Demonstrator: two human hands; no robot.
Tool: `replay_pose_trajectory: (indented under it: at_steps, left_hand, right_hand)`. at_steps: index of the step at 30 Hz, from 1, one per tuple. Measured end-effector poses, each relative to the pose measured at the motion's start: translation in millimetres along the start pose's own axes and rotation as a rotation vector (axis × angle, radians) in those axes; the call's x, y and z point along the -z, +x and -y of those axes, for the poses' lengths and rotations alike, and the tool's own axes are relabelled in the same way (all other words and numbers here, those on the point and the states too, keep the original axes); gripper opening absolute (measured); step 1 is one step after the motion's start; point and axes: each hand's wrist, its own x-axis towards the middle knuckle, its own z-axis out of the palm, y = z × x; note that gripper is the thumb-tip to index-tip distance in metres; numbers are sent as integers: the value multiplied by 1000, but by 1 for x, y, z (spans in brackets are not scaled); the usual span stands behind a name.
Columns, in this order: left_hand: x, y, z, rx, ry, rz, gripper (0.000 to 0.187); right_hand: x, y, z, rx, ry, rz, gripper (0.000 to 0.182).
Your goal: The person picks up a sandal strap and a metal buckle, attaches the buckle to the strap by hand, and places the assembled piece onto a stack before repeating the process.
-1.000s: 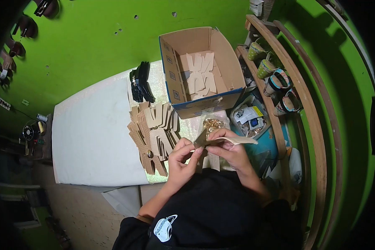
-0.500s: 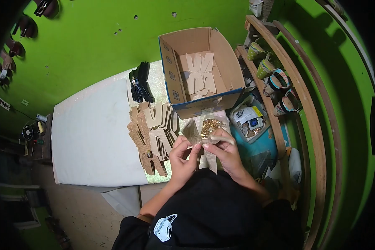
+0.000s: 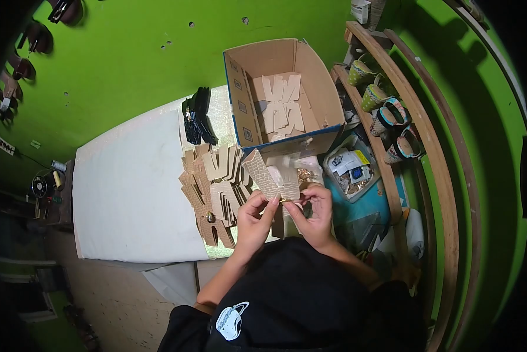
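A beige crocodile-textured shoe upper (image 3: 260, 176) is between my two hands, its wide ends fanned upward. My left hand (image 3: 253, 222) pinches its narrow middle from the left, and my right hand (image 3: 316, 218) pinches the same spot from the right. A small gold ornament (image 3: 284, 200) shows at the fingertips, partly hidden by them. Just behind, gold ornaments (image 3: 306, 175) lie in a clear bag, now largely covered by the upper. To the left of my left hand, beige and tan uppers (image 3: 225, 193) lie in stacks, some with a gold ornament at the middle.
An open cardboard box (image 3: 235, 97) with more cut uppers inside stands behind my hands. Black straps (image 3: 198, 117) lie on the white-covered table (image 3: 134, 188). A plastic tub (image 3: 371, 176) sits at the right, beside a wooden rack (image 3: 419, 105) holding patterned shoes.
The upper has turned and come up, so its textured face now shows above my fingers and covers much of the gold ornaments. Both hands keep their pinch near the same place.
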Motion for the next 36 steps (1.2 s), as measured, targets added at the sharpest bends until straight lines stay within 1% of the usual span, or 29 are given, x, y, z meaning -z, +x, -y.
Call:
replay_pose_trajectory:
  at_steps: [2,3,5,6,8,12,15,17,18,20,22,25,27,30,33,36]
  left_hand:
    - [-2,-2,-5,92,-42,-19,11]
    - [-3,-2,-5,93,-42,-20,11]
    - [-3,-2,-3,56,-15,-15,11]
    - [-2,-1,-1,57,-15,-15,11]
    - [-1,-2,4,30,-9,-18,11]
    - [-4,-2,6,-9,8,-32,11]
    - [-4,-5,10,-61,88,-63,10]
    - [-9,-8,6,-134,156,-116,8]
    - [-10,-8,6,-135,155,-116,8]
    - [-13,-8,8,-138,58,-140,6]
    - [-14,-6,10,-150,55,-134,5]
    - [-13,-3,15,-196,113,-134,4]
    - [-10,-2,21,-247,206,-143,4]
    - [-9,-2,18,-222,177,-149,5]
    - [-10,-3,13,-191,165,-137,4]
    - [-5,-2,16,-195,191,-85,5]
  right_hand:
    - [-1,2,-2,159,32,-38,33]
    - [1,3,-2,158,32,-37,33]
    - [6,4,-3,130,-88,74,31]
    - [5,2,-4,130,-88,75,31]
    - [2,-1,-5,-124,231,50,30]
    - [-1,0,-4,-148,235,39,27]
    - [-4,-1,-4,-193,289,36,26]
    - [-4,-1,-2,-294,389,49,25]
    - [-4,1,0,-293,388,48,25]
    - [-5,2,2,-313,434,54,25]
    - [-5,0,-2,-324,430,40,25]
    - [-6,-1,-8,-336,408,16,25]
    - [-6,-2,-9,-344,393,6,25]
    - [-7,0,-8,-337,381,13,24]
    - [-6,2,-7,-348,439,12,24]
    - [-1,0,-18,-304,351,21,24]
